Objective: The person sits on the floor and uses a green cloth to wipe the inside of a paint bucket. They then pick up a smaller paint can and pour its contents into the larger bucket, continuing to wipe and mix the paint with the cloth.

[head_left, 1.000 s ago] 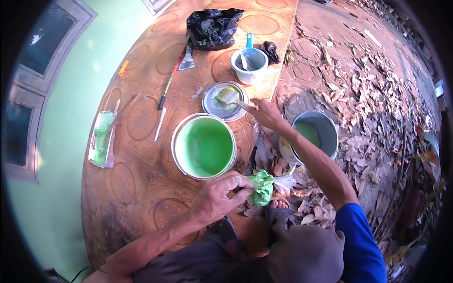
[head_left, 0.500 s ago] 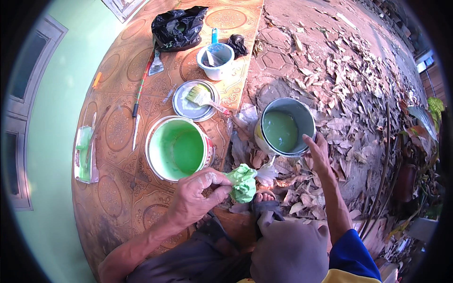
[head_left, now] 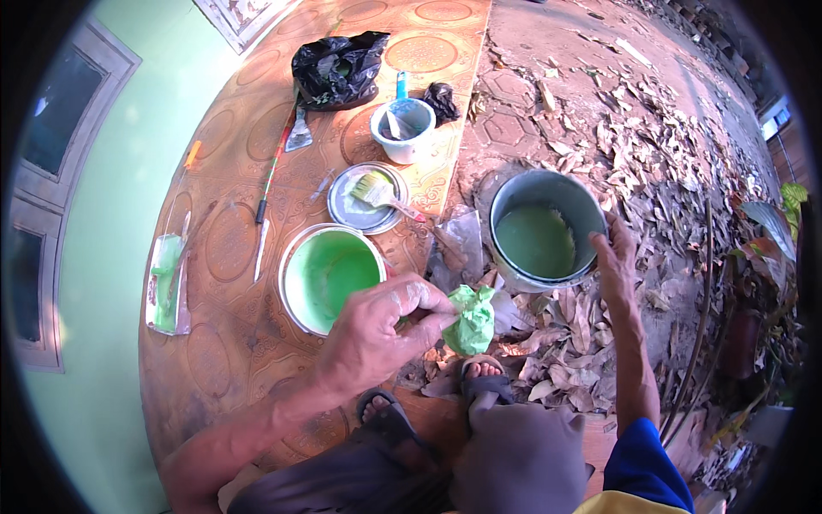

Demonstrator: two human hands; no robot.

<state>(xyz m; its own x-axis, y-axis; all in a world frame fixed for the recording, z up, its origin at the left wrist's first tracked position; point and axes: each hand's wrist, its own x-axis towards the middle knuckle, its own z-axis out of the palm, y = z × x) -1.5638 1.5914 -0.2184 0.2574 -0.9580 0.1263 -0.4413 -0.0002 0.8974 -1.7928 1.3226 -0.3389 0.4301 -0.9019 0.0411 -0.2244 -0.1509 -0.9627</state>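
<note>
The left hand is closed to a tight pinch, thumb against forefinger, on the left edge of a crumpled light-green bundle; whether it is cloth or plastic is hard to tell. The bundle sits just right of those fingertips, above a sandalled foot. The right hand is curled around the right rim of a grey-lined bucket, thumb over the edge and fingers on the outer side.

This bucket, beyond the bundle and to its right, holds a pool of dull green liquid. To its left, on orange patterned tiles, a white paint bucket contains brighter green paint, its near right side partly covered by the left hand. Just beyond is a round lid with a flat paintbrush across it, the handle reaching right past the rim. Farther off, a pale dipper with an upright blue handle holds a small blade-like tool. At far left lies a clear plastic packet with something green inside.
</note>
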